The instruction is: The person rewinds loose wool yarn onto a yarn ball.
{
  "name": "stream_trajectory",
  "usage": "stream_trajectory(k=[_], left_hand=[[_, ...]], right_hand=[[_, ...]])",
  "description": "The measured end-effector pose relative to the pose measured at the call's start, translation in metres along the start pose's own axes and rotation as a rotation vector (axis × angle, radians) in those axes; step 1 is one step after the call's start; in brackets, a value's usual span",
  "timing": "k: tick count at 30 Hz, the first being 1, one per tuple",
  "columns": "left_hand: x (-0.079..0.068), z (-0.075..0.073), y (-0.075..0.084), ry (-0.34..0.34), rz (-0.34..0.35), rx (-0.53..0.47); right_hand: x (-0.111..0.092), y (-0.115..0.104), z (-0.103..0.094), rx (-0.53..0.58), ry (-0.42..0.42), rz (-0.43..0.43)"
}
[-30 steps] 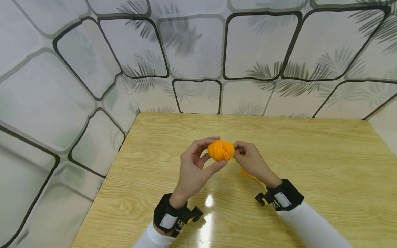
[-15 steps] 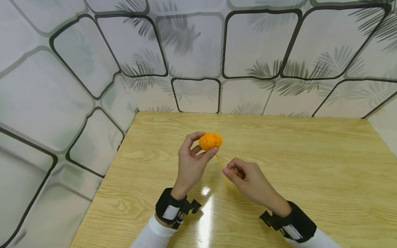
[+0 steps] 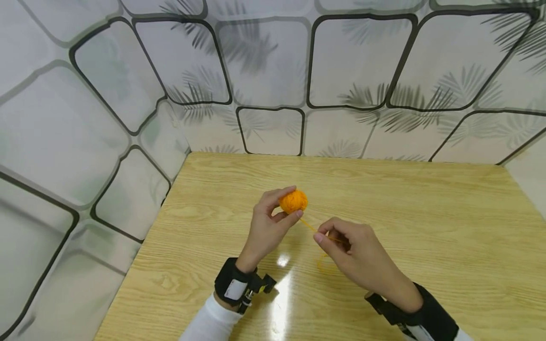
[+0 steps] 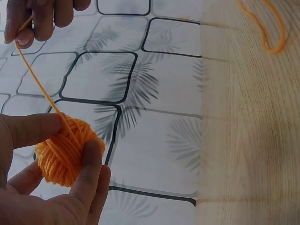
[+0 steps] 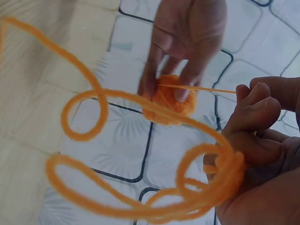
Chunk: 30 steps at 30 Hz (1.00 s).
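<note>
A small ball of orange yarn (image 3: 294, 201) is held above the table by my left hand (image 3: 268, 222), thumb on the near side and fingers around the far side. From the ball a taut strand (image 4: 40, 84) runs to my right hand (image 3: 356, 251), which pinches it between thumb and forefinger, lower and to the right. In the right wrist view, loose loops of yarn (image 5: 93, 199) hang by the right palm, with the wound ball (image 5: 168, 110) and the left hand beyond.
The wood-grain table (image 3: 426, 213) spreads under both hands. A patterned wall covering (image 3: 273, 61) with dark outlines and leaf prints rises along its back and left edges. Each wrist carries a black strap (image 3: 232, 284) with a small camera.
The right hand has left the ball's side, moving down and to the right with the strand drawn out between. The left hand shifted left with the ball, then slightly back right.
</note>
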State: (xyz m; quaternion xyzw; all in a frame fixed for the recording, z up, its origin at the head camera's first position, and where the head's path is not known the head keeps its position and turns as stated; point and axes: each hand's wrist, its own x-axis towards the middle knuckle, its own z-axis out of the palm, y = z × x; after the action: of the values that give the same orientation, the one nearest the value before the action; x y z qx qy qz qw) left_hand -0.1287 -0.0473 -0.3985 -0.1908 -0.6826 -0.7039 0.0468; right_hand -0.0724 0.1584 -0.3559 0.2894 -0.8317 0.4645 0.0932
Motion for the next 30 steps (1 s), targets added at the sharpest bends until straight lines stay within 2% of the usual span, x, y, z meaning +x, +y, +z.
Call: stream_trajectory(k=[3,9,12,18,25,30], left_hand=[[-0.001,0.000,0.000,-0.025,-0.029,-0.001],[-0.002,-0.001,0.003,-0.075,-0.099,-0.028],[-0.002,-0.002,0.003,-0.095,-0.118,-0.024],[-0.004,-0.002,0.001,-0.128,-0.113,-0.005],[-0.005,-0.002,-0.001,-0.154,-0.127,0.034],[-0.006,-0.001,-0.001,-0.194,-0.145,0.065]], right_hand=[[0.003,-0.005,-0.007,0.043,-0.008,0.026],[0.007,-0.011,-0.020,0.169,-0.041,0.152],[0.009,-0.014,-0.027,0.236,-0.054,0.183],[0.016,-0.022,-0.041,0.322,-0.059,0.188],[0.023,-0.035,-0.056,0.344,0.004,0.177],[0.029,-0.038,-0.063,0.493,0.012,0.120]])
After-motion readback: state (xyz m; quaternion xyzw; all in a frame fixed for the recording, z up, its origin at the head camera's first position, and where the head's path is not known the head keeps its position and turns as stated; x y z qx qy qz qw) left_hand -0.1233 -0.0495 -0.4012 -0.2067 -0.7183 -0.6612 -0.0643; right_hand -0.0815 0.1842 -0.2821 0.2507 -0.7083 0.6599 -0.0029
